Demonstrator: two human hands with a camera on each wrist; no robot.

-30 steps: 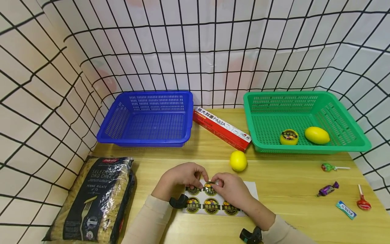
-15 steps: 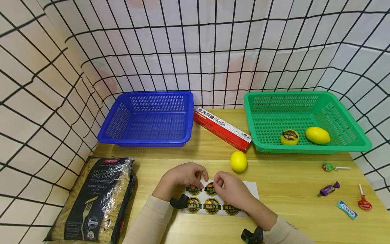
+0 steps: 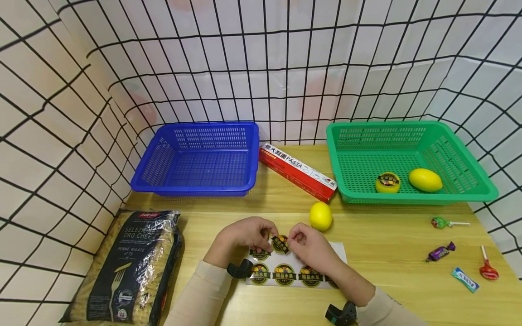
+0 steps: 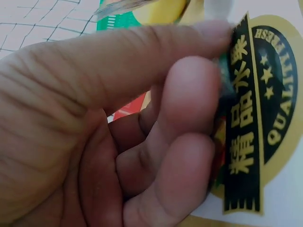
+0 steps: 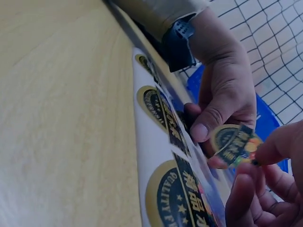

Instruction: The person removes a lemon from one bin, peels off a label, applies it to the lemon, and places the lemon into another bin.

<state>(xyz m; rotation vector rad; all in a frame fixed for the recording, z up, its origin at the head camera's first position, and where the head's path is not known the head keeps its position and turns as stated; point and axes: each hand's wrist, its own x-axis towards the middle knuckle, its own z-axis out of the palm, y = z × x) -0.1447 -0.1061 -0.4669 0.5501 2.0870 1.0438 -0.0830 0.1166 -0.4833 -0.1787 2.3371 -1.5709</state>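
Observation:
My right hand (image 3: 313,248) pinches a round black-and-gold fruit sticker (image 3: 280,243) between thumb and fingertips. In the right wrist view this sticker (image 5: 232,144) is lifted off the white sheet of stickers (image 3: 267,268). On the other side, my left hand (image 3: 248,236) has its fingers bent at the sheet's far edge and seems to pinch it, thumb on top. Up close, the left wrist view shows these fingertips beside a printed sticker (image 4: 265,109). Several more stickers lie in rows on the sheet, partly covered by the hands. A yellow lemon (image 3: 321,216) sits just beyond my right hand.
At the back stand a blue basket (image 3: 191,188) and a green basket (image 3: 408,199); the green one holds two lemons, one stickered. A red pasta box (image 3: 297,173) lies between them. Left is a penne bag (image 3: 122,267); right are lollipops (image 3: 487,270) and wrapped candies (image 3: 439,252).
The sticker between my hands has come up from the sheet, in my right fingers. My right hand has shifted slightly right and away from me; the left has stayed nearly still.

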